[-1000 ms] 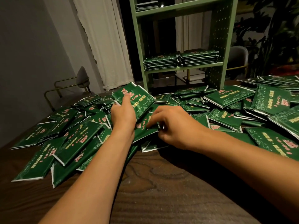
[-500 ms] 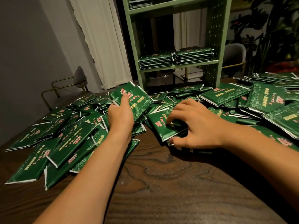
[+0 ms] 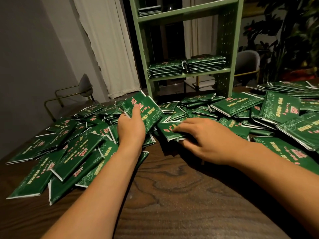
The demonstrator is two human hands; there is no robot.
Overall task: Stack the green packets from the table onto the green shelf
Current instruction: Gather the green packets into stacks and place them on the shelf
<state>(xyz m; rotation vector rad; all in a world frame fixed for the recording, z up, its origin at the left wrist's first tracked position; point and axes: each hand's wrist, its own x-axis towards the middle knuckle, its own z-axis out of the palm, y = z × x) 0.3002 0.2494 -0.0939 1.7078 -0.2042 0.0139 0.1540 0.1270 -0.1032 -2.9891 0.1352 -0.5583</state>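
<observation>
Several green packets (image 3: 77, 152) lie scattered across the dark wooden table (image 3: 172, 195). My left hand (image 3: 131, 130) grips a small stack of green packets (image 3: 148, 112), thumb on top, tilted up above the pile. Just to its right, my right hand (image 3: 203, 137) pinches another green packet (image 3: 168, 131) by its near edge, fingers on top and thumb underneath. The green shelf (image 3: 226, 49) stands at the back of the table. Two neat packet stacks (image 3: 186, 66) sit side by side on its lower board, and a smaller stack (image 3: 149, 10) sits on the upper board.
More packets (image 3: 284, 114) are heaped along the right side of the table. A grey chair with a brass frame (image 3: 74, 94) stands at the left beyond the table, another chair (image 3: 246, 64) behind the shelf. White curtains (image 3: 107, 49) and dark plants (image 3: 284, 40) fill the background.
My right hand slid right from beside the left hand and took hold of a packet, lifting its near edge. The left hand kept its stack, hardly moving.
</observation>
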